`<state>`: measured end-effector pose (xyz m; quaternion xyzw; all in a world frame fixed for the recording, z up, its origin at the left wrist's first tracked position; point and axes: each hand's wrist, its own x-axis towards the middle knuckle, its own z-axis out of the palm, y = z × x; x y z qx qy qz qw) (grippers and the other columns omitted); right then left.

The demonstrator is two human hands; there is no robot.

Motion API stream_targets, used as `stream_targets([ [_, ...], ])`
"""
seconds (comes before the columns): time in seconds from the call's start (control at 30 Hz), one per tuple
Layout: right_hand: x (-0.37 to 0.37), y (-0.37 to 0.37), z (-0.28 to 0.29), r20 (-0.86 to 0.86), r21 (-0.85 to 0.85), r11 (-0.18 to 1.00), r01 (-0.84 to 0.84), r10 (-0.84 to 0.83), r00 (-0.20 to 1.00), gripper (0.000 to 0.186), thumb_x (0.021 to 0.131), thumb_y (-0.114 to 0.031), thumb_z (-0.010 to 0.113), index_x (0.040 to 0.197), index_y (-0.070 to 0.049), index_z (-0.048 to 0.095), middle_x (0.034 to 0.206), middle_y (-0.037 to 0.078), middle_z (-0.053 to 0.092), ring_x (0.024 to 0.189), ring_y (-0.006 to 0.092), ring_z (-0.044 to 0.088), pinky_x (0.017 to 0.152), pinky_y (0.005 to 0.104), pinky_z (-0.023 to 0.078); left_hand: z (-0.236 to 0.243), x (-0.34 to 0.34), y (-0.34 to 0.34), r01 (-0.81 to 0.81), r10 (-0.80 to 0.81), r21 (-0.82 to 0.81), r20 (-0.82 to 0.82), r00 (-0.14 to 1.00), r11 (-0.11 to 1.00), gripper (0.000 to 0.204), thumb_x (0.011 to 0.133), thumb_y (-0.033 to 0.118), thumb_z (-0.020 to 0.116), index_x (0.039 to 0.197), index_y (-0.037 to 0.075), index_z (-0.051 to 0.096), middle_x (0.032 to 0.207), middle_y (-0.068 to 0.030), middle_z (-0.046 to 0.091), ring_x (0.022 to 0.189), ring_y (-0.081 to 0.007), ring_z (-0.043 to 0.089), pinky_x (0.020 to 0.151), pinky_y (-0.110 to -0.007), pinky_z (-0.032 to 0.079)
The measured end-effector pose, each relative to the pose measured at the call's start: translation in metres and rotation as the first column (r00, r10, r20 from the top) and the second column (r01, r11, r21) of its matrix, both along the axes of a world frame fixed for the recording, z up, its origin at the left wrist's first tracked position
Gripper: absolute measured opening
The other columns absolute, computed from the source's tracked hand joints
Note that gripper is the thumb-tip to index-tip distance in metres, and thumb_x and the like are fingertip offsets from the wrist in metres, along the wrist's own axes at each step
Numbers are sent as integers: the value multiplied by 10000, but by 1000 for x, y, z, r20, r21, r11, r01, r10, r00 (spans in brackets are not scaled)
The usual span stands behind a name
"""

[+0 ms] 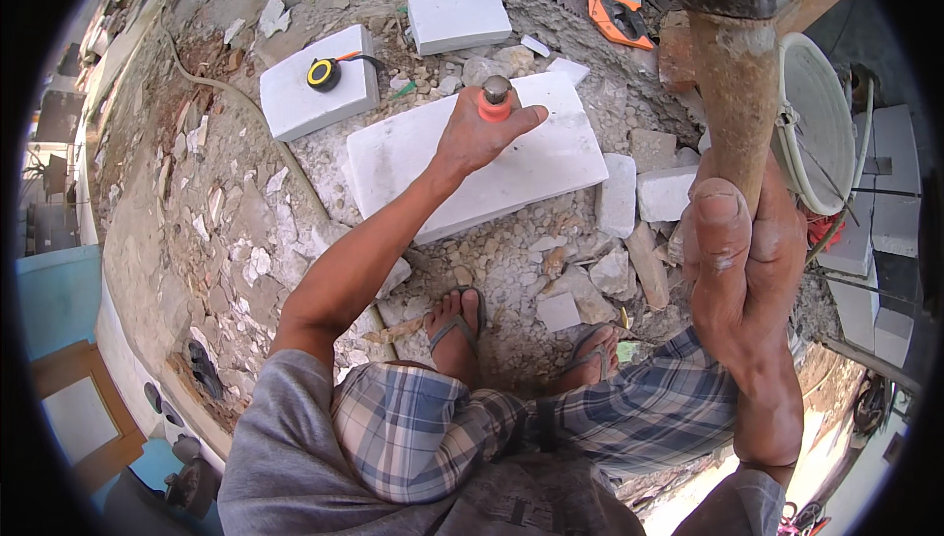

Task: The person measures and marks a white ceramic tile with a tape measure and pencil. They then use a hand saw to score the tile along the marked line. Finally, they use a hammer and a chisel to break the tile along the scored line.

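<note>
My left hand (464,143) is closed around a chisel (497,90) with an orange guard and a round metal striking end. The chisel stands over a long white lightweight block (413,157) lying on the rubble; its lower end is hidden beneath the hand. On the right, my right hand (742,261) grips the wooden handle of a hammer (733,93), raised close to the camera. The dark hammer head reaches the top edge of the view, well apart from the chisel.
A yellow-and-black tape measure (323,74) rests on a smaller white block (295,108); another white block (459,21) lies behind. An orange-handled handsaw (621,21) is at the back. A white bucket (821,123) stands right. A hose (241,98) crosses the broken ground.
</note>
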<state>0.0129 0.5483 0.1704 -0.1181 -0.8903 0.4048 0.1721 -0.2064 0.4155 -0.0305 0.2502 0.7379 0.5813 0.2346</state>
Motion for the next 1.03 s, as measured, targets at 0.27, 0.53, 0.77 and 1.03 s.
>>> stream_targets([
  [0.27,-14,9,-44,382,216,970,-114,24,924,317,1068,-289,632,1081,25,595,674,252,649,636,476,664,592,525,507,-13,10,0,79,-81,-25,-94,992,997,478,889,324,841,626,33,568,574,-3,533,564,-115,437,555,-349,409],
  [0.53,-7,15,-55,391,67,996,-63,32,920,390,1081,-356,591,1108,33,603,709,290,668,681,516,681,617,587,510,-12,19,4,46,-49,-52,-56,997,998,477,900,321,836,630,43,558,583,15,517,572,-105,431,555,-348,397],
  [0.77,-19,79,-53,555,375,926,-34,-196,808,522,1088,-454,548,1346,-1,542,902,319,713,804,508,708,748,595,557,17,-31,22,-19,-5,-119,-196,981,993,559,884,482,836,713,12,586,621,13,549,614,-116,481,610,-358,455],
  [1.03,135,173,-8,426,66,971,230,-236,874,735,1112,-542,436,1697,-134,257,1595,221,450,1397,383,543,1124,520,474,51,-118,-172,152,-387,-848,-67,920,507,1314,710,732,855,1634,-26,309,1618,-421,277,1534,-503,313,1265,-506,308],
])
